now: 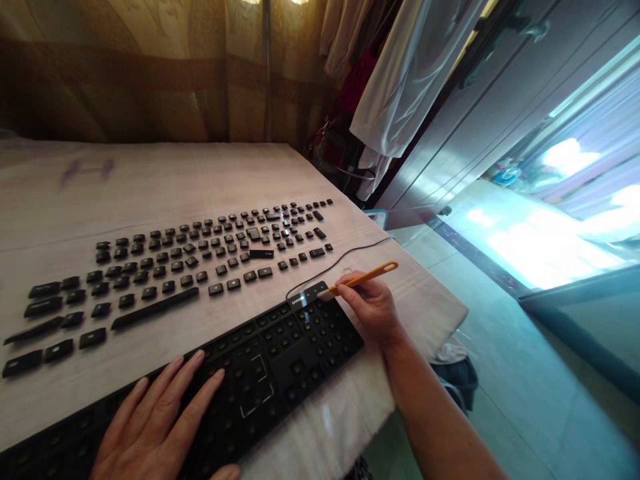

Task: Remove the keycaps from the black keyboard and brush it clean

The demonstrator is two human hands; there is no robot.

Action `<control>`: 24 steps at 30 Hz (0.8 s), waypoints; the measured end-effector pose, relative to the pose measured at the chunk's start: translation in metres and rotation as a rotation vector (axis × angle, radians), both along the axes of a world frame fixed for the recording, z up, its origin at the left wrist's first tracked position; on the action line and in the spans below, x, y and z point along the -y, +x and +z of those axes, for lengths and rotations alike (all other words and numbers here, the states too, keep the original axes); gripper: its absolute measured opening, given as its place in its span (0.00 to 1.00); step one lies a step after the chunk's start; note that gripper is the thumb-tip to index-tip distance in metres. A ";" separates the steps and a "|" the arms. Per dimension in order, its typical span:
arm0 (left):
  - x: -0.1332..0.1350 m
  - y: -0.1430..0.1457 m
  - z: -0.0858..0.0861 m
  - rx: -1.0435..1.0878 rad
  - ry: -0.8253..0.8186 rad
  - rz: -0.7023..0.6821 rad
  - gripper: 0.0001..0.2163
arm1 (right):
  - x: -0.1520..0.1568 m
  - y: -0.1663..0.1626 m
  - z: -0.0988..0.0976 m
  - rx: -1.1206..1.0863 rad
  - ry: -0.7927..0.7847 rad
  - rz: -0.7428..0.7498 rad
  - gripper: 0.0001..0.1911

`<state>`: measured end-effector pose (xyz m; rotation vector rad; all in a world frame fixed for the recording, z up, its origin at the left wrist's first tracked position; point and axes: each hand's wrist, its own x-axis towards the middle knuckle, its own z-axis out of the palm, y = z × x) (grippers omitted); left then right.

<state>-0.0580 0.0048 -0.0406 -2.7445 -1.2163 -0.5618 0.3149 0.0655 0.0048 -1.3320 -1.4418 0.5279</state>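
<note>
A black keyboard (pixel 300 360) with its keycaps off lies at a slant across the near part of the cloth-covered surface. My left hand (pixel 160 420) rests on it with the fingers spread flat. My right hand (pixel 373 307) is closed around a small brush (pixel 367 275) with an orange handle. Its pale bristle end touches the keyboard's far right corner, near the brand label. Behind the keyboard, the loose black keycaps (pixel 233 284) are laid out in rows, including a long space bar (pixel 155 309).
The keyboard's cable (pixel 345 255) runs over the cloth (pixel 165 180) to its right edge. Patterned curtains (pixel 200 80) hang behind. White clothes (pixel 400 93) hang beside a wooden door (pixel 450 113) at the right, above a tiled floor (pixel 505 333).
</note>
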 end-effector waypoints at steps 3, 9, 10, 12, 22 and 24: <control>0.000 0.001 0.001 0.017 -0.002 0.014 0.40 | -0.001 -0.001 -0.002 0.005 -0.015 0.010 0.05; 0.000 0.001 0.001 0.006 0.003 0.001 0.42 | 0.002 0.001 -0.002 -0.052 -0.033 0.050 0.04; 0.000 0.001 0.001 0.006 0.007 -0.003 0.42 | 0.002 0.001 -0.002 -0.062 -0.029 0.055 0.04; -0.001 0.001 0.001 0.006 0.015 -0.009 0.42 | 0.002 0.001 -0.001 -0.069 -0.016 0.053 0.04; 0.001 0.000 0.000 -0.005 -0.014 0.019 0.41 | 0.001 0.000 -0.005 0.013 -0.044 0.062 0.04; 0.001 0.000 0.000 0.000 -0.010 0.017 0.41 | 0.002 0.000 -0.004 -0.007 -0.063 0.073 0.05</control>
